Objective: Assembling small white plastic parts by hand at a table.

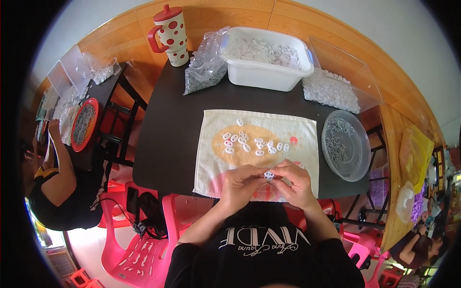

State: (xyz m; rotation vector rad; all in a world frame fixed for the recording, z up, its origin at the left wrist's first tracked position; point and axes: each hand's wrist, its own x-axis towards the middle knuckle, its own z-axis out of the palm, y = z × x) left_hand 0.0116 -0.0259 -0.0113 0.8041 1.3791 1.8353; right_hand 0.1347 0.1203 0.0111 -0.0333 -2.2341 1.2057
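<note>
Close to the table's front edge, my left hand (241,185) and my right hand (294,180) meet fingertip to fingertip. Between them they pinch a small white plastic piece with holes (269,175); the fingers hide part of it. Beneath my hands lies a cream towel (211,163) with an orange and pink print. On it, just beyond my fingers, several loose white plastic pieces (260,153) are scattered, oval with two holes each. Whether anything else is in my fingers I cannot tell.
Farther back stand a spotted tumbler (171,41), a clear bag of grey parts (206,79), a white tub (264,74) and a clear bin of white pieces (331,91). A round clear tray (355,165) with metal parts sits right. A person (62,187) works at the left table.
</note>
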